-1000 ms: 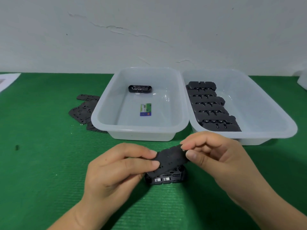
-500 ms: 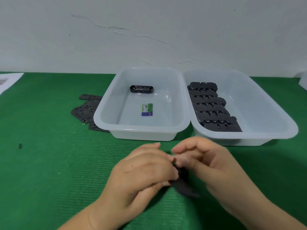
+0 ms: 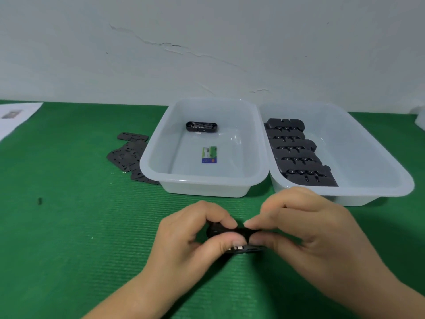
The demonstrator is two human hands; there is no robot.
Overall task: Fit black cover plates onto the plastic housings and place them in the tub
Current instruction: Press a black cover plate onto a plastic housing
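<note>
Pressing stage, by the look of it. Left hand (image 3: 190,236) and right hand (image 3: 296,229) meet low centre on the green mat (image 3: 69,249), both pinching one black housing (image 3: 232,236) with its cover plate, thumbs near side, fingertips on top. Plate and housing read as one dark mass; seam not visible, so cannot tell whether it is seated.

Surroundings, clock-face from the hands:
- 12 o'clock: left tub (image 3: 204,180), holding one finished unit (image 3: 202,126) near its far wall and a small label card (image 3: 209,154).
- 1 o'clock: right tub (image 3: 379,171), a row of bare housings (image 3: 299,153) along its left side.
- 10 o'clock: loose cover plates (image 3: 126,155) fanned on the mat, touching the left tub's outer wall.

Judgement on doing it well: square the plate's ends with the housing before squeezing; press evenly from both ends toward the middle, not one corner first, or the plate may cock. Run a thumb along the edge to feel for a raised lip. Only then carry it to 12 o'clock and set it beside the finished unit.
</note>
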